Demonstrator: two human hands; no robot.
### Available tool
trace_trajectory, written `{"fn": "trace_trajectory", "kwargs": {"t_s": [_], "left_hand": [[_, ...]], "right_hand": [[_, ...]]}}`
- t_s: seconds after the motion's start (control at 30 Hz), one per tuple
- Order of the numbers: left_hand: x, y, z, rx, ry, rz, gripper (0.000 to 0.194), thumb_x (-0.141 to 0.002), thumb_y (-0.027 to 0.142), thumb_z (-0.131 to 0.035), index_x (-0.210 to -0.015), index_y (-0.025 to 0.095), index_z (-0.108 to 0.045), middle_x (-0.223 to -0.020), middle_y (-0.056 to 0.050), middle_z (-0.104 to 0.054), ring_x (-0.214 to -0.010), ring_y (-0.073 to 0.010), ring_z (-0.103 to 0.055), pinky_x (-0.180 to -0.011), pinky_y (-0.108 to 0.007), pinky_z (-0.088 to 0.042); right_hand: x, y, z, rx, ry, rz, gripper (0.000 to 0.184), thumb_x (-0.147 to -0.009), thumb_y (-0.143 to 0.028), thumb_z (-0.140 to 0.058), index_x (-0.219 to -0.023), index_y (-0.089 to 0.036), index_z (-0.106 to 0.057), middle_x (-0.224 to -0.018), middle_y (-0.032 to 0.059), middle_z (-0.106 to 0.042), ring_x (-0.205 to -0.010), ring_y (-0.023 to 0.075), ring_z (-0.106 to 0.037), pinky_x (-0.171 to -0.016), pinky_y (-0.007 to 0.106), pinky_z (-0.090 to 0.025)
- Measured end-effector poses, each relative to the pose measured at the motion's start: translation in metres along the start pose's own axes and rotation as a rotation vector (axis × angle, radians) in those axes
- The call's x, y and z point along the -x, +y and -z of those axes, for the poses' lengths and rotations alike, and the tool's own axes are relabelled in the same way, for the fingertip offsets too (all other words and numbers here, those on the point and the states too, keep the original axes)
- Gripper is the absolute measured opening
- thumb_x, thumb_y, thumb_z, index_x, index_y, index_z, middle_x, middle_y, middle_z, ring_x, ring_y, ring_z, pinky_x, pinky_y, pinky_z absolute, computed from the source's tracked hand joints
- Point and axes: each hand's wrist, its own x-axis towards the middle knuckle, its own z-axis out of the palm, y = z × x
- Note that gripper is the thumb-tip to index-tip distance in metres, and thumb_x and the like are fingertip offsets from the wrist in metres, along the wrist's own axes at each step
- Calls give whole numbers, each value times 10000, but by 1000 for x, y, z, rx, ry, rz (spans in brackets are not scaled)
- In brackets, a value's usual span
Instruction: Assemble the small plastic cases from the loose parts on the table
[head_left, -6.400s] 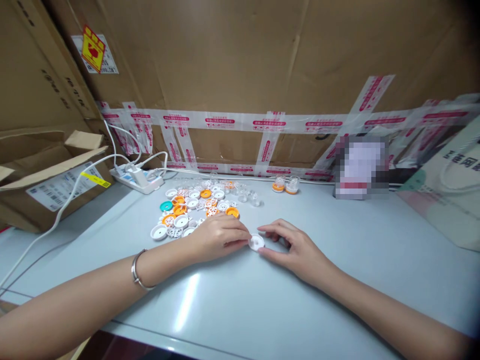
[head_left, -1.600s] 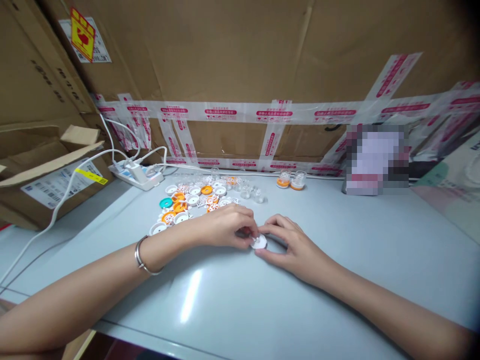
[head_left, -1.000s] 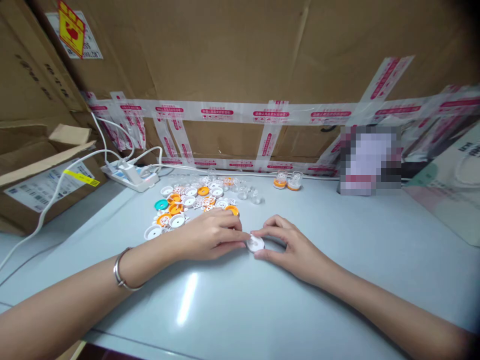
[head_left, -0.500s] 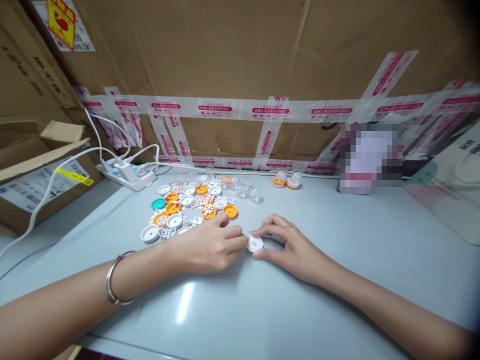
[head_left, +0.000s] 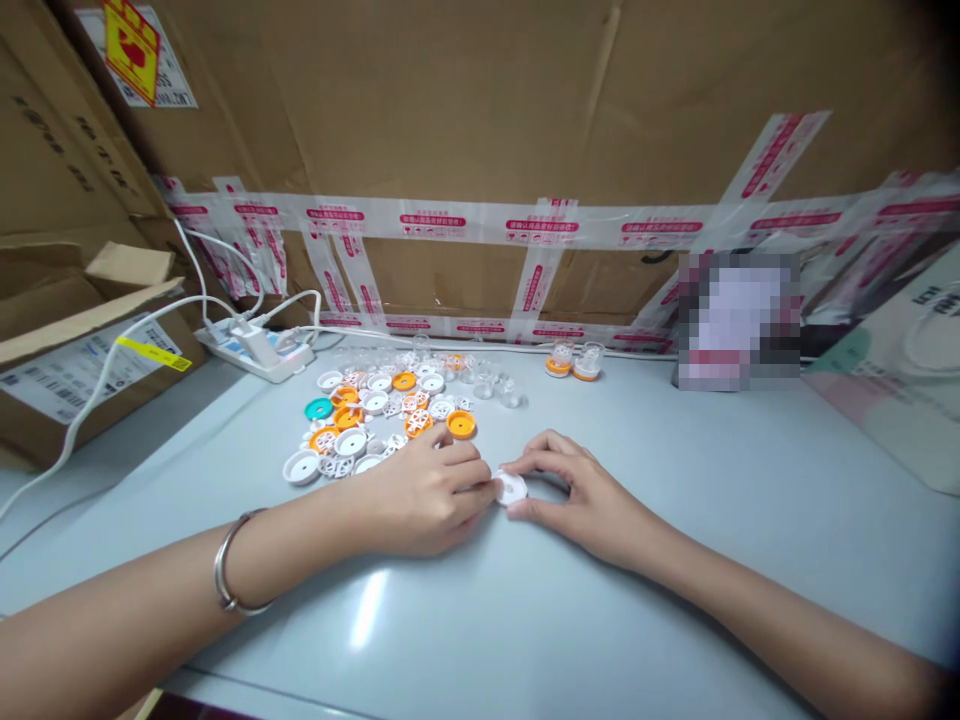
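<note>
A small round white plastic base (head_left: 513, 488) rests at the table's middle, pinched at its right side between the thumb and forefinger of my right hand (head_left: 581, 490). My left hand (head_left: 439, 490), a metal bangle on its wrist, has its fingers curled, with the tips at the base's left edge. Whatever those fingertips pinch, if anything, is hidden. Behind my left hand spreads a pile of loose plastic parts: white bases (head_left: 302, 467), orange bases (head_left: 460, 425), a teal base (head_left: 319, 409), small white lattice pieces (head_left: 418, 422) and clear caps (head_left: 484, 384).
Two capped pieces with orange bases (head_left: 559, 360) stand at the back. Left of the pile are a white power strip (head_left: 274, 355) with cables and an open carton (head_left: 90, 360). A pixelated object (head_left: 731, 320) stands back right, before a large taped cardboard box (head_left: 450, 110).
My left fingers have shifted slightly at the base's left edge, curling lower. My right hand keeps its pinch. The whole view has tilted a little.
</note>
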Motion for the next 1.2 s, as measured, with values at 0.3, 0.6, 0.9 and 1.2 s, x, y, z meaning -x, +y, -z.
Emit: {"fn": "trace_trajectory", "kwargs": {"t_s": [0.3, 0.6, 0.9, 1.2], "left_hand": [[-1, 6, 1, 52, -90, 36, 230, -767, 174, -485, -970, 126, -582, -868, -74, -619, -836, -200, -546, -704, -365, -323], [1, 11, -4, 20, -48, 96, 268, -822, 202, -456, -1053, 127, -569, -840, -79, -613, -811, -195, -539, -709, -353, -342], [0, 12, -7, -21, -5, 102, 234, -840, 199, -455, -1011, 127, -597, -819, -71, -622, -790, -193, -548, -677, -342, -344], [6, -38, 6, 60, 161, 344, 209, -854, 166, -465, -946, 156, -652, -820, -54, -644, -777, -164, -562, -686, -290, -400]], "right_hand": [[1, -1, 1, -10, -7, 9, 254, -716, -345, -703, -944, -239, -668, -940, 36, -564, -947, 220, -543, -890, 387, -397], [1, -4, 2, 20, -20, -9, 301, -734, -355, -680, -1016, -253, -662, -956, 42, -564, -962, 222, -540, -905, 392, -395], [1, -7, 2, -5, -1, -13, 293, -747, -329, -644, -1030, -253, -639, -970, 36, -586, -953, 215, -559, -888, 365, -419], [5, -10, 3, -4, -11, -38, 220, -740, -329, -643, -949, -259, -647, -963, 30, -592, -956, 218, -552, -891, 371, -403]]}}
